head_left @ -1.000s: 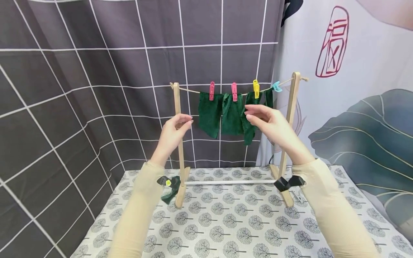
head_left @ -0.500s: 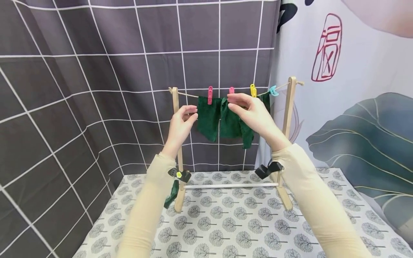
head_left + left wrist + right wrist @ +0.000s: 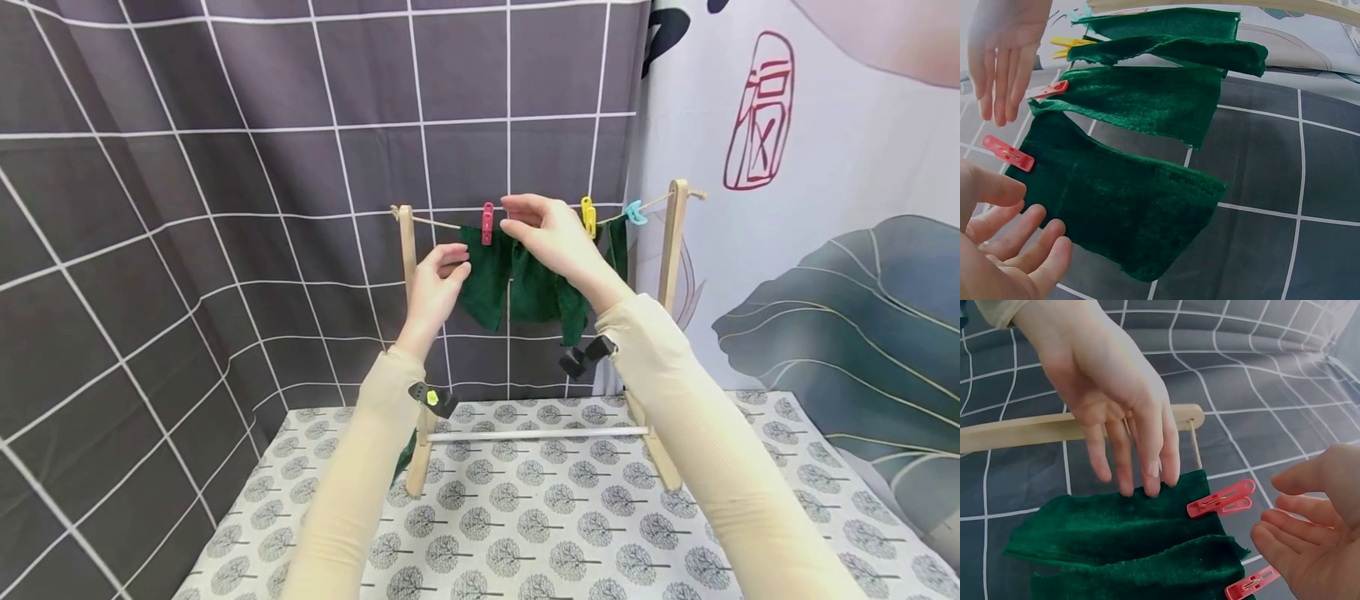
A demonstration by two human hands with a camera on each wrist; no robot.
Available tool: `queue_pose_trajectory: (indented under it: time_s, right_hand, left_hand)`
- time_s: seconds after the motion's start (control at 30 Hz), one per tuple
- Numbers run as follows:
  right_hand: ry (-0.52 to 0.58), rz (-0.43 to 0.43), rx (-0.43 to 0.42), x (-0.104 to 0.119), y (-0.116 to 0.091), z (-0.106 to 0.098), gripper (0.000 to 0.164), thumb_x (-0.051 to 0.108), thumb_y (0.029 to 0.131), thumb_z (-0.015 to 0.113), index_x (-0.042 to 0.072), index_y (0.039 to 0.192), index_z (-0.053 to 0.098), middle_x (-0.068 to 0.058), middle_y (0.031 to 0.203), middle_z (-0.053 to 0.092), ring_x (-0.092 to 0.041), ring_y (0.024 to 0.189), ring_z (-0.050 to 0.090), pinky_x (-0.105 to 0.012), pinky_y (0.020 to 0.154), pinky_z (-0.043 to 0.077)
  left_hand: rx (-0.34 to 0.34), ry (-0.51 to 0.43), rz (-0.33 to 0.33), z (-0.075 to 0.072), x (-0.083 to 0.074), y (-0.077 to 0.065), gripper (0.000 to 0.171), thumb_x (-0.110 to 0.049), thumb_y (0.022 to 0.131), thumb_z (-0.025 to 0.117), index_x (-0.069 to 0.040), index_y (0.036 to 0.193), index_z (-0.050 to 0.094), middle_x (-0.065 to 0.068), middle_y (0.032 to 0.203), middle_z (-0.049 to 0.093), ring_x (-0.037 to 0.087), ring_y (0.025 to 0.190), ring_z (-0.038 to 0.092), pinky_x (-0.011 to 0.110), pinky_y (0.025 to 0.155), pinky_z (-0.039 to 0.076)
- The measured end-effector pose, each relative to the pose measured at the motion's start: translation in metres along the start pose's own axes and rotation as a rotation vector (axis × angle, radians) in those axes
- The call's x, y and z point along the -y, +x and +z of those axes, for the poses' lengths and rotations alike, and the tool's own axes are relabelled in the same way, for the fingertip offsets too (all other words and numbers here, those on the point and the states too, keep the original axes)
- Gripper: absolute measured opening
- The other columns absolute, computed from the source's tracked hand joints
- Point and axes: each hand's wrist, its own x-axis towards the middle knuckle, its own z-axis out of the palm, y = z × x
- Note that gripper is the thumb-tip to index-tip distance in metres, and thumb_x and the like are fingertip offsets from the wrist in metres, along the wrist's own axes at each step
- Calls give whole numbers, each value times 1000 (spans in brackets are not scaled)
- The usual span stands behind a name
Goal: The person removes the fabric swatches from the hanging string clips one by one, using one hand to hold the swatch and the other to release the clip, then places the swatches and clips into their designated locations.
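Note:
Dark green cloth pieces hang by clothespins from a thin rope point(image 3: 435, 222) strung between two wooden posts. My left hand point(image 3: 440, 287) is at the left edge of the leftmost green cloth point(image 3: 482, 292), fingers loosely extended and fingertips right at it. A red clothespin point(image 3: 1010, 154) clips that cloth's top. My right hand point(image 3: 551, 237) is held just right of this clothespin, thumb and fingers apart, nothing between them; in the head view it covers a second red clothespin point(image 3: 1252, 583). Yellow clothespins point(image 3: 588, 217) and a light blue clip point(image 3: 636, 212) sit farther right.
The wooden rack has a left post point(image 3: 407, 242), a right post point(image 3: 672, 250) and a white bottom bar point(image 3: 536, 434). It stands on a tree-print tablecloth point(image 3: 525, 517). Another green cloth point(image 3: 405, 458) lies by the left foot, partly behind my left sleeve. A grid curtain point(image 3: 300, 167) hangs behind.
My right hand has moved left along the line, from the yellow clothespins to beside the leftmost red one. My left hand has shifted right, up to the cloth's edge. The view has tilted slightly upward.

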Motion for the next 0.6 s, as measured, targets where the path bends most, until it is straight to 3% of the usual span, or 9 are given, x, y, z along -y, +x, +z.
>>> queue_pose_trajectory:
  time_s: [0.33,0.6]
  right_hand:
    - [19,72,47,1,14,8,46,20,99,65,6,142,56,-11,142,59,-20,130,56,-34,106,45]
    - [5,82,73,0,22,14,47,17,99,64,5,143,54,-12,138,62,-19,127,58,-32,106,45]
  left_hand:
    - [-92,6,17,1,2,3,31,1,95,63,3,126,62,19,120,68,32,107,67,39,98,49]
    - [-45,125,0,4,0,8,33,-6,95,67,-1,128,62,15,121,68,28,107,68,37,93,52]
